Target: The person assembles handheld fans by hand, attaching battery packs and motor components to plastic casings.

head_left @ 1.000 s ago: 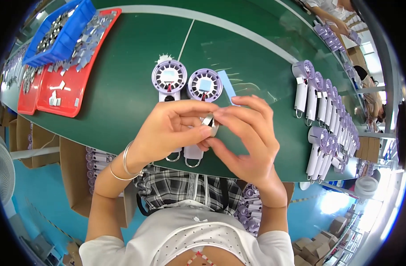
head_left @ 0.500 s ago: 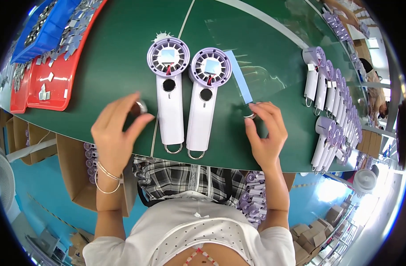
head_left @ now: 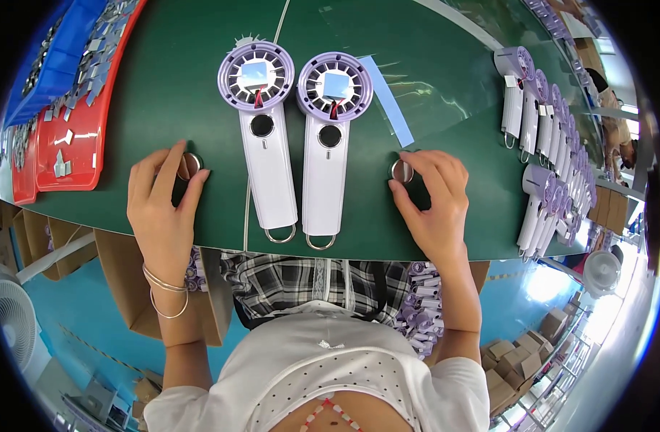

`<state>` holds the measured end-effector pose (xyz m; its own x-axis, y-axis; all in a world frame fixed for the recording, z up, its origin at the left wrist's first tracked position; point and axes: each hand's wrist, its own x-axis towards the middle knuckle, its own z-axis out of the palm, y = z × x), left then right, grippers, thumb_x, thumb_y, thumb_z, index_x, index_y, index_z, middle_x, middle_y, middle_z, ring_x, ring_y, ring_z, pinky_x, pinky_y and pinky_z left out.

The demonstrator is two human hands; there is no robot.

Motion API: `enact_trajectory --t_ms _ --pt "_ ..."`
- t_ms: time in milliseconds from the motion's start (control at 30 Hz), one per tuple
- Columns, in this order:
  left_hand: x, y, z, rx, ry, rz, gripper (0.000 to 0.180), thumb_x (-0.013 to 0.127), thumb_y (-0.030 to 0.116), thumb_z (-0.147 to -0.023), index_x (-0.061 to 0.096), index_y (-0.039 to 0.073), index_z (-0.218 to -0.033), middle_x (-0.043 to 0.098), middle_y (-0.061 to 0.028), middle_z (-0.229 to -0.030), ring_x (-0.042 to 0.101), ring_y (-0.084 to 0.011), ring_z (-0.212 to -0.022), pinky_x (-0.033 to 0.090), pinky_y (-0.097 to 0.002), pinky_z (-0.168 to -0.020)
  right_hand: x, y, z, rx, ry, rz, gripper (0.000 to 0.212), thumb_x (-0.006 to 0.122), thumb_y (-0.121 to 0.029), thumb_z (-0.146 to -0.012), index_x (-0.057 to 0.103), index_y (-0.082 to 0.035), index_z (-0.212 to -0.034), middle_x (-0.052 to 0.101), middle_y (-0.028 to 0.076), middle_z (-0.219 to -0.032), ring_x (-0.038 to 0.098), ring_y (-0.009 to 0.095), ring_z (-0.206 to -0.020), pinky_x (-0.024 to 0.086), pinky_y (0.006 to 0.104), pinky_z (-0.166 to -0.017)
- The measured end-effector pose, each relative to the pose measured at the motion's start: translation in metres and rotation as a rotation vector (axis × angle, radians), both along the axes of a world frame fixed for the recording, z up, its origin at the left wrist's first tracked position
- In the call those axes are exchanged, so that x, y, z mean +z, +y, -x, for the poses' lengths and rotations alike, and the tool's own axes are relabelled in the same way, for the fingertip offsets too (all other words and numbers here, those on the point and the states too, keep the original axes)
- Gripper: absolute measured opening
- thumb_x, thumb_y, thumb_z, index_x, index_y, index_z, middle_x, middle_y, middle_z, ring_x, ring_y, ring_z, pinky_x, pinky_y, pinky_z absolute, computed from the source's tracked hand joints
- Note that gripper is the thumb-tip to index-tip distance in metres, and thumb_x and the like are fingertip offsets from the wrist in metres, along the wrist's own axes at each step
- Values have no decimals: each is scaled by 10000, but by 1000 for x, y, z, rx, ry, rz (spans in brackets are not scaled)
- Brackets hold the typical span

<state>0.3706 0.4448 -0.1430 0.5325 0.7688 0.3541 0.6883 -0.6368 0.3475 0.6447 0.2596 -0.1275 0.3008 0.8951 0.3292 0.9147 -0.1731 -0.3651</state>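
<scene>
Two white handheld fans with purple round heads, the left fan (head_left: 270, 169) and the right fan (head_left: 324, 176), lie side by side on the green table. Each head has a light-blue square at its centre, with red and dark wires below it. Left of them, my left hand (head_left: 164, 191) has its fingers closed around a shiny round metal disc (head_left: 190, 165) at the tabletop. On the other side my right hand (head_left: 438, 198) pinches a second metal disc (head_left: 401, 171) between thumb and fingers. That disc is close to the lower end of a blue strip (head_left: 389, 104).
A red tray (head_left: 70, 144) and a blue bin (head_left: 49, 61) with small metallic pieces stand at the left. Clear film (head_left: 445, 93) lies beyond the strip. Rows of similar fans (head_left: 535, 137) line the right side. A cardboard box (head_left: 128, 288) sits below the table's front edge.
My left hand has moved left, away from the left fan, with its disc. The disc in my right hand now shows more of its round face. The whole view has shifted slightly.
</scene>
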Motion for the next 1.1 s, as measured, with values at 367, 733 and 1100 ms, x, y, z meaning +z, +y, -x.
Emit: enact_trajectory --t_ms 367,733,1100 --pt "41 39 -29 -266 -463 105 319 755 -26 -774 704 17 -1085 679 -98 -1075 668 -199 -845 530 -305 -782 45 83 10 230 74 -204 339 776 -11 -761 687 -22 -1088 658 106 -1027 643 224 -943 491 328 -855" --pt "48 56 -52 -397 -416 31 363 767 -22 -747 719 56 -1097 691 -78 -1108 658 -219 -913 543 -319 -791 46 124 19 296 -84 -161 361 828 -91 -705 712 -64 -1047 670 75 -1017 608 300 -1099 447 393 -945" --pt "30 36 -64 -705 -547 -96 389 841 96 -672 715 42 -1037 683 -111 -1058 685 -319 -988 535 -487 -933 19 140 -6 337 464 -109 343 842 -30 -712 699 -25 -1024 645 129 -1179 681 242 -942 553 313 -776"
